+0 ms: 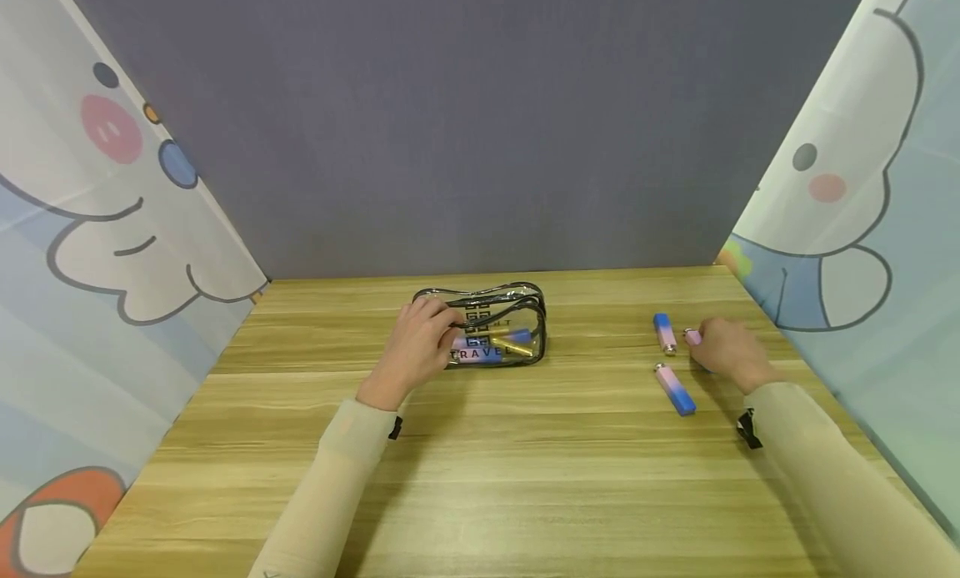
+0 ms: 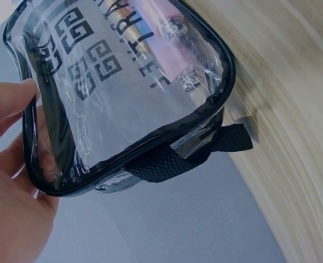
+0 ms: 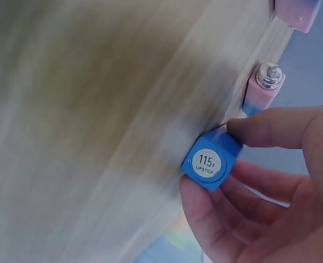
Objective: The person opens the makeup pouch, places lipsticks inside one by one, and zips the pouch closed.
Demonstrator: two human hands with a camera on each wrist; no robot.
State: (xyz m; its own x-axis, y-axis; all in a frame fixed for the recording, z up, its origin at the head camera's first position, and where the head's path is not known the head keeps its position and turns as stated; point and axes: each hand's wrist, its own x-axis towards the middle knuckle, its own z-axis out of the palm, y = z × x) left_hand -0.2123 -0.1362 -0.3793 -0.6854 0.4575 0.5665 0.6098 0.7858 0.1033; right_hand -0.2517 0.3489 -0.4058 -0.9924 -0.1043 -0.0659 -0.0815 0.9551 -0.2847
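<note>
A clear travel pouch (image 1: pixel 534 359) with black piping stands on the table in the head view, holding pink-and-blue lipsticks (image 2: pixel 172 60) and a gold tube (image 1: pixel 512 346). My left hand (image 1: pixel 426 338) grips its left upper edge, thumb on the near side and fingers behind the rim. Far to the right, my right hand (image 1: pixel 726 349) pinches a lipstick (image 3: pixel 206 161) between thumb and fingers, its blue end labelled 115 LIPSTICK. Close by on the table lie two more lipsticks, one (image 1: pixel 664 334) behind and one (image 1: pixel 675 389) nearer me.
The wood-grain table (image 1: pixel 480 478) ends at a grey panel (image 1: pixel 480 128) behind. Cartoon-printed curtains (image 1: pixel 832 144) flank it left and right. A black fabric loop (image 2: pixel 167 164) hangs from the pouch's end.
</note>
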